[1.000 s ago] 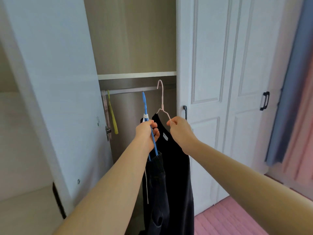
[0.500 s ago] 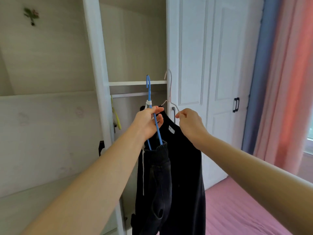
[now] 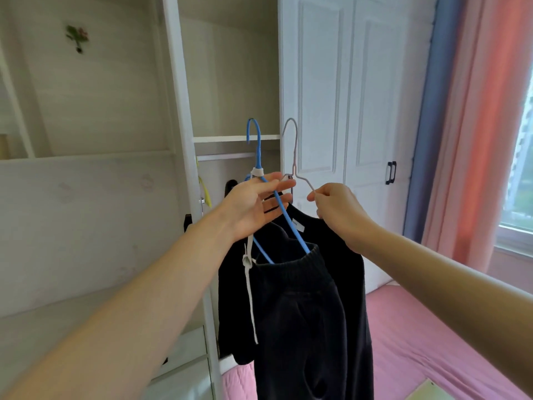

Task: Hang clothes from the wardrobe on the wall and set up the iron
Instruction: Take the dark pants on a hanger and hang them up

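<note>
Holding hangers upright, side by side: left hand [image 3: 251, 206] grips the blue coated-wire hanger [image 3: 258, 151]; right hand [image 3: 337, 215] pinches the pale wire hanger [image 3: 294, 157].

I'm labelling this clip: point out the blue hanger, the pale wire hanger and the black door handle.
blue hanger [image 3: 258, 153], head view, neck below the hook.
pale wire hanger [image 3: 294, 157], head view, neck below the hook.
black door handle [image 3: 391, 172], head view, middle of the grip.

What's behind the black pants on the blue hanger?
A black top on a pale wire hanger, which the right hand pinches. The pants cover much of its front.
</note>
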`<state>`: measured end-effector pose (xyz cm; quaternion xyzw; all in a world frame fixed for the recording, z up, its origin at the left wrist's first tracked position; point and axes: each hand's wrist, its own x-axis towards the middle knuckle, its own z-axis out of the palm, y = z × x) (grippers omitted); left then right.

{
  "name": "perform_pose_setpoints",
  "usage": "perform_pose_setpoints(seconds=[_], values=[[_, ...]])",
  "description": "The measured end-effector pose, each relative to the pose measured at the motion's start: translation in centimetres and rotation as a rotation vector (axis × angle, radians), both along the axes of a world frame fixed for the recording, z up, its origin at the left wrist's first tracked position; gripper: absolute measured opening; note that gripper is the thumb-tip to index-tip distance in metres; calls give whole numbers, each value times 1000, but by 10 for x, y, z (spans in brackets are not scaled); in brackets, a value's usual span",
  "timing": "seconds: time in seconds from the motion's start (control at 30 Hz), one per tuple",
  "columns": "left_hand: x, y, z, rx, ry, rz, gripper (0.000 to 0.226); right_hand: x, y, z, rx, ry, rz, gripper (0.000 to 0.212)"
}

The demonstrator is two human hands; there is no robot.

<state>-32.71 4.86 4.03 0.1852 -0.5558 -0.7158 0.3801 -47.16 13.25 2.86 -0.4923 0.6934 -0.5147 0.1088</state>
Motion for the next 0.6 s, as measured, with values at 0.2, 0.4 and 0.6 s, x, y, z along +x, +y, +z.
perform_pose_setpoints(seconds=[0.2, 0.4, 0.6], values=[[5, 62, -12, 14, 35, 26, 12, -8, 48, -13, 15, 0, 66, 28], [1, 130, -19, -24, 54, 91, 10, -18, 101, -21, 15, -8, 134, 28], [2, 191, -26, -19, 91, 182, 7, -16, 149, -29, 6, 1, 212, 28]])
